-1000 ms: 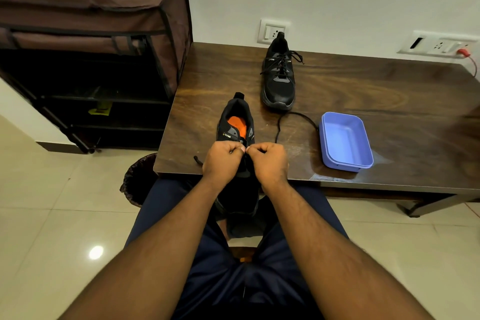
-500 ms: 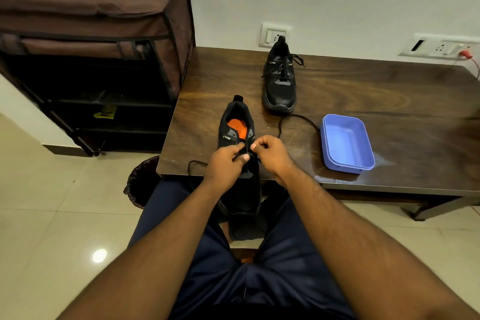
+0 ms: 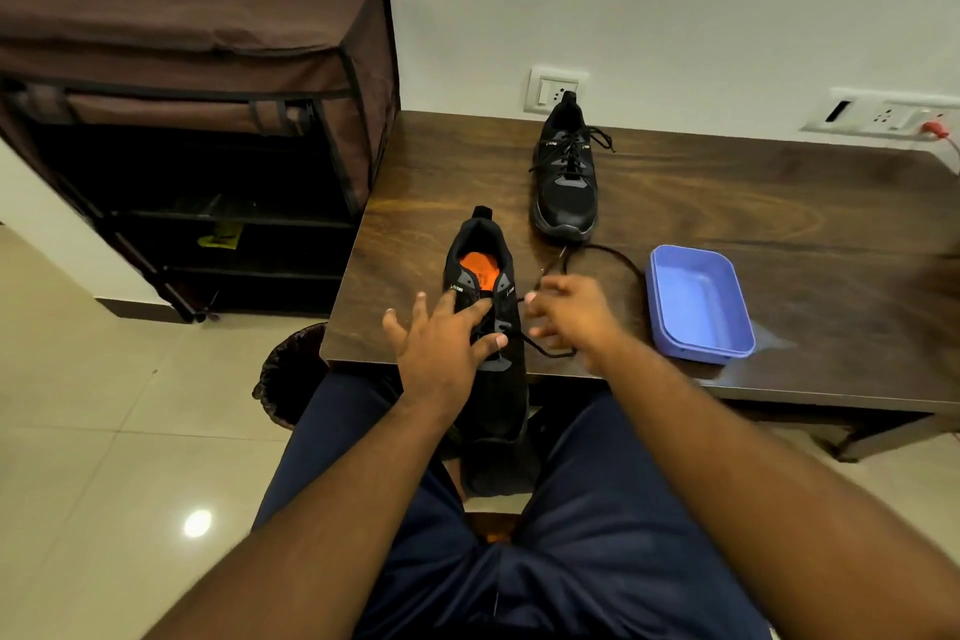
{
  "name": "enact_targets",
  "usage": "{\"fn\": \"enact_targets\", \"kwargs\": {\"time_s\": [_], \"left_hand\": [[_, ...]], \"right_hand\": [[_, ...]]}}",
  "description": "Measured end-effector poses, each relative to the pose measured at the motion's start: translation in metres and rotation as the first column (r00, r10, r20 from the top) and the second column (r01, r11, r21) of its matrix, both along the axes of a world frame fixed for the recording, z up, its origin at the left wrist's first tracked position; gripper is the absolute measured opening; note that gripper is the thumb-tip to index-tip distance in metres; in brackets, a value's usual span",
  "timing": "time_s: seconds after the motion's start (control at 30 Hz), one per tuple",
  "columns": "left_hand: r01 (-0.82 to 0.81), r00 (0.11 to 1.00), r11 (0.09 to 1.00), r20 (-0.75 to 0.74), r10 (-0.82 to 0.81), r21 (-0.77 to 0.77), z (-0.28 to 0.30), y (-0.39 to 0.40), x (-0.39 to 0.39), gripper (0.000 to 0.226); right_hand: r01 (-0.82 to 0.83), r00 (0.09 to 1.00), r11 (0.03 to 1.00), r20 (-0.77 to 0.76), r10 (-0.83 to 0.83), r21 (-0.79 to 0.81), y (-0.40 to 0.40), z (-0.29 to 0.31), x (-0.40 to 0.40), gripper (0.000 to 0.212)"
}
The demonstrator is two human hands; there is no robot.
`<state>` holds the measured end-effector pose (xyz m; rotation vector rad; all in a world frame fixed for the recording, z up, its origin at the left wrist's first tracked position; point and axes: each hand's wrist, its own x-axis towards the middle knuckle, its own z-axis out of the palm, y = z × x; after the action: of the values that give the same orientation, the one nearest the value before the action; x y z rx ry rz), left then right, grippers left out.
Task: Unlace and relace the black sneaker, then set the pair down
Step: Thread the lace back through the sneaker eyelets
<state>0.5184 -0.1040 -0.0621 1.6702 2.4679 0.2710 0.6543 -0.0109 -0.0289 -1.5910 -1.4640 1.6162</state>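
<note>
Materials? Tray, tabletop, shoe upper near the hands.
Blue tray: looks like moulded plastic, smooth, soft sheen. Tabletop: dark wood or wood-look laminate, grain visible, slightly glossy. Near sneaker: matte black fabric, probably knit mesh; orange insole.

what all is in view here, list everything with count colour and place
near sneaker: 1, black with orange insole, table's front edge, toe overhanging toward lap
lace: 1, black, running from near sneaker across table
far sneaker: 1, black, laced, back of table
tray: 1, blue, right of near sneaker
table: 1, dark wood, against wall
shoe rack: 1, brown fabric, left of table
wall sockets: 2 plates, white, on wall
bin: 1, dark, floor beneath table corner
left hand: fingers spread, resting on near sneaker
right hand: blurred, pulling lace
</note>
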Motion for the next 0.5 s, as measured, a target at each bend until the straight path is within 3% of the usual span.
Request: {"fn": "enact_targets", "kwargs": {"time_s": [0.07, 0.13, 0.23, 0.3, 0.33, 0.4, 0.47, 0.5], "left_hand": [[-0.006, 1.0, 1.0, 0.01, 0.006, -0.002, -0.002, -0.001, 0.0, 0.057], [-0.013, 1.0, 1.0, 0.013, 0.013, 0.0, -0.001, -0.002, 0.001, 0.057], [-0.027, 0.999, 1.0, 0.043, 0.027, 0.002, 0.001, -0.002, 0.001, 0.056], [-0.029, 0.998, 0.999, 0.055, 0.028, 0.016, 0.001, -0.003, 0.001, 0.055], [-0.028, 0.998, 0.999, 0.059, 0.026, 0.02, 0.002, -0.003, 0.0, 0.055], [-0.025, 0.998, 1.0, 0.058, 0.024, 0.013, 0.001, -0.003, 0.0, 0.055], [-0.027, 0.999, 1.0, 0.047, 0.026, 0.007, 0.001, -0.005, 0.0, 0.055], [-0.029, 0.998, 1.0, 0.051, 0.028, 0.008, 0.001, -0.005, 0.001, 0.055]], "right_hand": [[-0.103, 0.992, 0.978, 0.09, 0.088, 0.181, -0.014, -0.022, -0.009, 0.033], [-0.288, 0.934, 0.879, 0.313, 0.171, 0.38, -0.017, -0.032, -0.009, 0.03], [-0.592, 0.732, 0.691, 0.636, 0.245, 0.415, -0.01, -0.027, -0.005, 0.017], [-0.649, 0.667, 0.629, 0.718, 0.198, 0.429, 0.011, -0.011, 0.003, 0.017], [-0.572, 0.72, 0.654, 0.685, 0.113, 0.495, 0.029, 0.002, 0.009, 0.018], [-0.213, 0.855, 0.726, 0.485, -0.185, 0.653, 0.075, 0.04, 0.026, 0.017], [0.053, 0.857, 0.713, 0.334, -0.391, 0.699, 0.115, 0.076, 0.045, 0.016], [0.051, 0.853, 0.732, 0.351, -0.386, 0.68, 0.127, 0.085, 0.05, 0.015]]}}
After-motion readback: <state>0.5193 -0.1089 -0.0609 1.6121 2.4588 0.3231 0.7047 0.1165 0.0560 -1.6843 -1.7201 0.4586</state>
